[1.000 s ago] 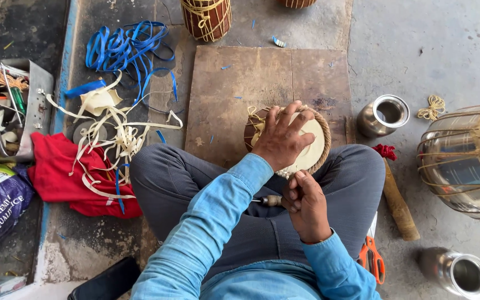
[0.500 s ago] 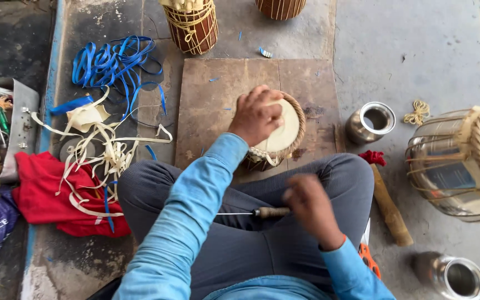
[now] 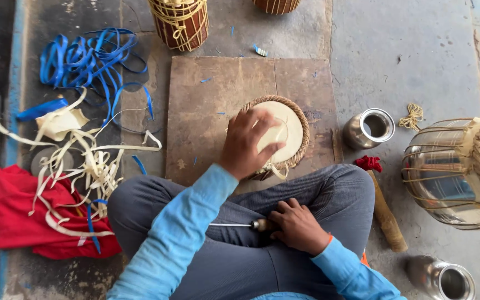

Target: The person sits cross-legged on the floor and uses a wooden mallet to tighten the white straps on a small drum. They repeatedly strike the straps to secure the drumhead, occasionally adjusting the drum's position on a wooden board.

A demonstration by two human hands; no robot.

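drum (image 3: pixel 284 133) on board (image 3: pixel 206 105) under left hand (image 3: pixel 248 143); awl (image 3: pixel 240 225) in right hand (image 3: pixel 298 226), nearer the body; cup (image 3: pixel 369 128) right of both.

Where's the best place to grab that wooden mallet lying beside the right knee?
Grip the wooden mallet on its bare lower shaft, coming from above on the right. It lies flat on the floor, the red-wrapped end up by the knee, so the shaft's far end is free.

I'm seeing a matt, pale skin drumhead (image 3: pixel 284 130) rimmed in woven braid, sat on a rough, scuffed wooden board (image 3: pixel 206 105); glossy metal cup (image 3: pixel 369 128) beside it, shiny metal drum shell (image 3: pixel 445 172), red cloth (image 3: pixel 12 214), slick blue plastic strapping (image 3: pixel 84 58)
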